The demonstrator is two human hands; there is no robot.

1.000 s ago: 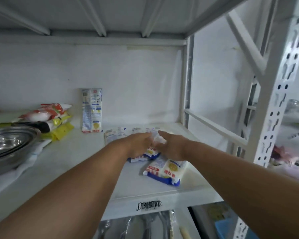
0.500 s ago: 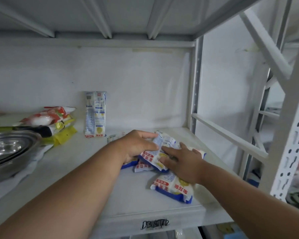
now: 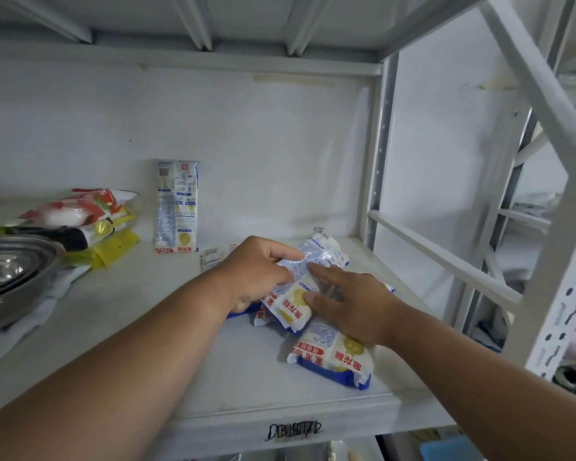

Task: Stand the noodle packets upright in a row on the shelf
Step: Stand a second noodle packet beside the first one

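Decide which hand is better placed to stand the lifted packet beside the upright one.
Probably the left hand: it grips the lifted packet and lies nearer the upright packet.

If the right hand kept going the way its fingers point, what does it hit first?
The right hand points up-left; its fingers already touch the lifted noodle packet. Past that packet, it would likely meet the left hand gripping the same packet, though depth is unclear.
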